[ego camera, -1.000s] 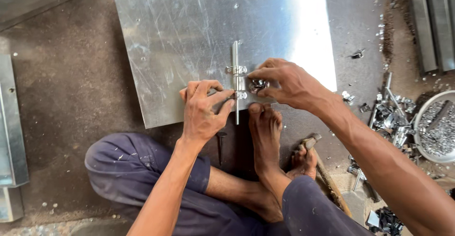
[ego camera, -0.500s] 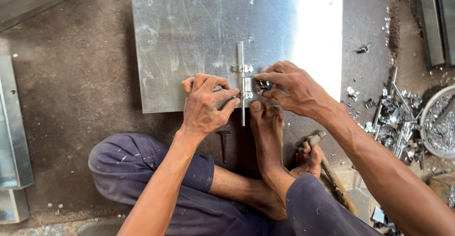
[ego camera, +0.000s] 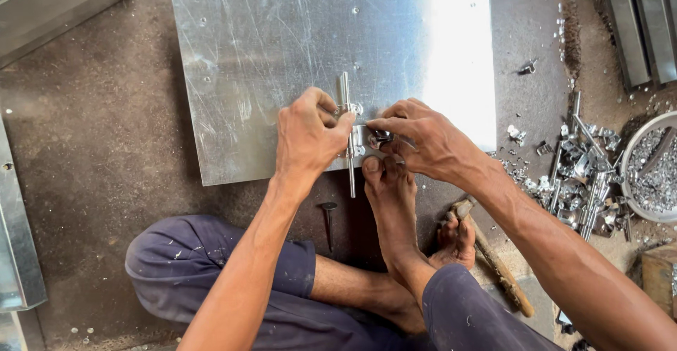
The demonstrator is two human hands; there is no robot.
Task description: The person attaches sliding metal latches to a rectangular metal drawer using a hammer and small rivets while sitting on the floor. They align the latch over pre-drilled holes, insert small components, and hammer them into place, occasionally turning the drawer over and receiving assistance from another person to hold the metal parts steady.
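The bolt latch [ego camera: 347, 134] lies on the near edge of the metal sheet [ego camera: 282, 62], with its long rod running straight away from the person and its lower end overhanging the sheet edge toward the floor [ego camera: 92, 154]. Both hands meet at this latch. The left hand [ego camera: 308, 136] sits directly to the left of the rod, fingers curled together and thumb pressed against the latch plate, so it is closed on the latch body and touching it. The right hand [ego camera: 423, 143] sits directly to the right, its fingertips pinched together on the small knob [ego camera: 379, 138] that projects sideways from the rod; the knob therefore lies at the fingertips, between the two hands. Neither hand is nearer than the other: both are in contact. The rod axis is perpendicular to the line joining the hands, so any sliding of the rod would run away from or toward the person, across the grip of both hands. A bare foot [ego camera: 390, 196] rests just below the right hand, its toes touching the sheet edge beside the rod. A hammer [ego camera: 493, 259] lies well below the right wrist, and a nail [ego camera: 328, 224] lies just below the left wrist. Loose latch parts [ego camera: 578, 175] lie well to the right of the right hand.
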